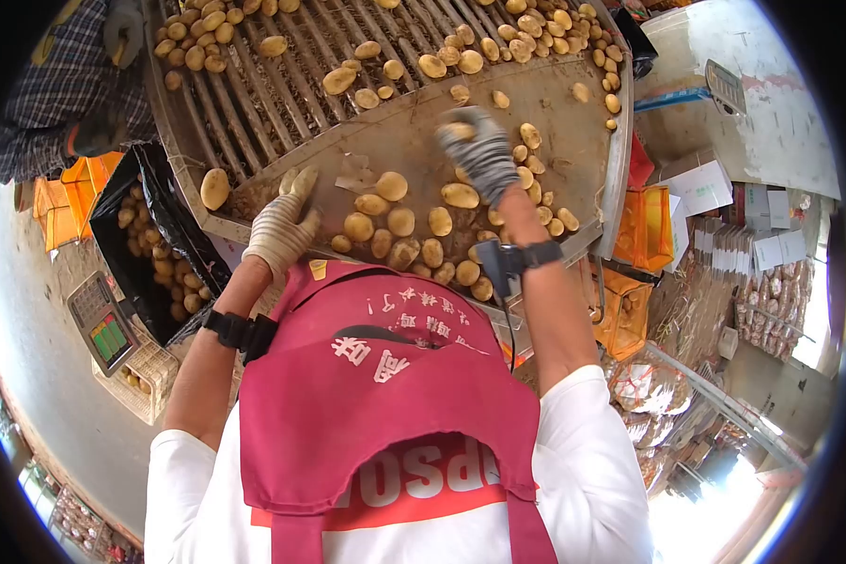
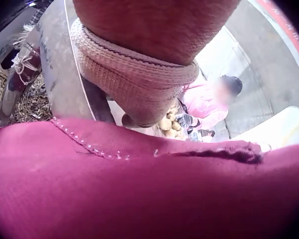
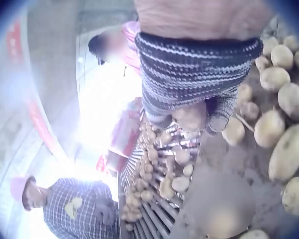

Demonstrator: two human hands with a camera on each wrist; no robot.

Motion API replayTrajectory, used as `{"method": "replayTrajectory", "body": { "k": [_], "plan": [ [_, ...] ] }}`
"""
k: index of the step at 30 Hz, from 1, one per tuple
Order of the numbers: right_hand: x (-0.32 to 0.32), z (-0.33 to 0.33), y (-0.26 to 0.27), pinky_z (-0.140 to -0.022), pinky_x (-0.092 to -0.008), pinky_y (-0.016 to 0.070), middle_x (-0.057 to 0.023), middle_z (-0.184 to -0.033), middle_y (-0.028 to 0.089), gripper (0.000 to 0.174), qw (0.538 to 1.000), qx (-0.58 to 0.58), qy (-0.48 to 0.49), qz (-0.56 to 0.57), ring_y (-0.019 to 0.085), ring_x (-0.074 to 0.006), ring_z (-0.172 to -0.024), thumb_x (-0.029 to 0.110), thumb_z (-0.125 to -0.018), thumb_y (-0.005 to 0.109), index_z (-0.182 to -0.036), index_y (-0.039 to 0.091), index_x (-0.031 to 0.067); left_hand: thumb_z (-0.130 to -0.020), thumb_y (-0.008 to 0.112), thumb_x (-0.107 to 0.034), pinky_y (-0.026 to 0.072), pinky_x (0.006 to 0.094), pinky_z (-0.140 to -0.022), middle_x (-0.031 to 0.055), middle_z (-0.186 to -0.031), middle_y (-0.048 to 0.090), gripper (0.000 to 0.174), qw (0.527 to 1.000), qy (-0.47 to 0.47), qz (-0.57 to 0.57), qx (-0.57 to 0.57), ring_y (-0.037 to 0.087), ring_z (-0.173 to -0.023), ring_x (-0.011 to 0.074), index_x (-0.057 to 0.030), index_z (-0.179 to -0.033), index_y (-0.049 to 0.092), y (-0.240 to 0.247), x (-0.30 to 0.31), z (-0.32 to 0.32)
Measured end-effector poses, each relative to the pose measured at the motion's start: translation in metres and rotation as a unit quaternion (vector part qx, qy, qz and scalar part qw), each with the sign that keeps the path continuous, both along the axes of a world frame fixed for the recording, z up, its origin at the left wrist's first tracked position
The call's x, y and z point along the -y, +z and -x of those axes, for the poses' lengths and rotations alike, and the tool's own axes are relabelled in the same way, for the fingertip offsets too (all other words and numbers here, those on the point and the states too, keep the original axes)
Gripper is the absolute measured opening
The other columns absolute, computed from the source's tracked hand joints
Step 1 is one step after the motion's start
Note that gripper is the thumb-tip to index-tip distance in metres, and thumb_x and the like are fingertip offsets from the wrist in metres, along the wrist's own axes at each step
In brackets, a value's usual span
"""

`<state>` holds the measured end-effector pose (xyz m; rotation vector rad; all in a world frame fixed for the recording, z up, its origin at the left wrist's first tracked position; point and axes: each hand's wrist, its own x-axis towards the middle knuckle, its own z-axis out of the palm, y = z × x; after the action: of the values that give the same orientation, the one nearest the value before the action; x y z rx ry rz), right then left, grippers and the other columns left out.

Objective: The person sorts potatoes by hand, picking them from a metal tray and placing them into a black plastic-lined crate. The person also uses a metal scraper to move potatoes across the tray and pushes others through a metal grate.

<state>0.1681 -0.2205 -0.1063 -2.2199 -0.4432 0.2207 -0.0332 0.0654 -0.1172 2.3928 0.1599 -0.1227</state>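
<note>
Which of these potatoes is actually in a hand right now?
The small tan potato, gripped by the grey-gloved right hand. Every other potato lies loose on the grey metal sorting table. The beige-gloved left hand holds none.

Red apron [image 1: 385, 395], near centre: white caps on the orange-red band, upside down, approx. "PSO", rest lost in folds. Above it, white Chinese chars, upside down, not legible. Scale [image 1: 103, 329], left: display and keys too small to read. Boxes [image 1: 705, 188], far right: labels illegible. Red banner [image 3: 40, 124]: blurred.
</note>
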Motion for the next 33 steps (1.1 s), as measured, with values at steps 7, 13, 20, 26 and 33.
{"method": "replayTrajectory", "body": {
  "k": [7, 13, 20, 26, 33],
  "plan": [
    [0.071, 0.022, 0.045, -0.081, -0.0378, 0.0571, -0.0104, -0.091, 0.072, 0.024, 0.976, -0.155, -0.153, 0.030, 0.071, -0.0231, -0.091, 0.024, -0.090, 0.071, -0.105, 0.070, 0.0045, -0.093, 0.060, -0.024, 0.0496, 0.0435, -0.100, 0.0272, -0.149, 0.045, 0.059, 0.990, 0.047, -0.106, -0.082, 0.061, -0.118, 0.0396, -0.0110, -0.148, 0.044, 0.026, 0.021, -0.012],
    [0.028, 0.093, 0.009, -0.093, -0.0434, 0.0540, -0.0164, -0.128, 0.060, 0.047, 0.911, 0.013, 0.126, 0.391, 0.063, -0.0374, -0.112, 0.014, -0.087, 0.066, -0.133, 0.060, 0.0162, -0.093, 0.055, -0.030, 0.0552, 0.0451, -0.089, 0.0248, -0.155, 0.037, 0.062, 0.973, 0.054, -0.181, -0.128, 0.068, -0.105, 0.0369, -0.0112, -0.150, 0.040, 0.027, 0.026, -0.016],
    [0.059, 0.081, 0.017, -0.098, -0.0352, 0.0536, -0.0156, -0.129, 0.063, 0.052, 0.959, -0.276, 0.025, -0.064, 0.063, -0.0256, -0.117, 0.012, -0.090, 0.071, -0.139, 0.053, 0.0052, -0.095, 0.054, -0.032, 0.0536, 0.0457, -0.092, 0.0250, -0.153, 0.040, 0.062, 0.971, 0.085, -0.202, -0.096, 0.067, -0.106, 0.0385, -0.0111, -0.151, 0.038, 0.020, 0.028, -0.012],
    [0.087, 0.126, 0.017, -0.105, -0.0318, 0.0524, -0.0096, -0.133, 0.060, 0.043, 0.880, -0.335, 0.028, -0.335, 0.059, -0.0176, -0.120, 0.003, -0.099, 0.058, -0.141, 0.048, 0.0008, -0.096, 0.059, -0.029, 0.0533, 0.0437, -0.089, 0.0239, -0.129, 0.061, 0.052, 0.984, 0.132, -0.115, -0.025, 0.068, -0.105, 0.0362, -0.0071, -0.142, 0.050, 0.000, 0.016, -0.007],
    [0.056, 0.131, 0.068, -0.106, -0.0308, 0.0505, -0.0103, -0.136, 0.058, 0.040, 0.948, -0.190, 0.116, -0.228, 0.059, -0.0177, -0.121, 0.001, -0.105, 0.043, -0.145, 0.044, 0.0008, -0.098, 0.064, -0.028, 0.0524, 0.0442, -0.097, 0.0064, -0.132, 0.059, 0.052, 0.752, 0.292, 0.577, -0.129, 0.062, -0.110, 0.0212, -0.0139, -0.146, 0.049, 0.042, 0.048, -0.014]
  ]
}}
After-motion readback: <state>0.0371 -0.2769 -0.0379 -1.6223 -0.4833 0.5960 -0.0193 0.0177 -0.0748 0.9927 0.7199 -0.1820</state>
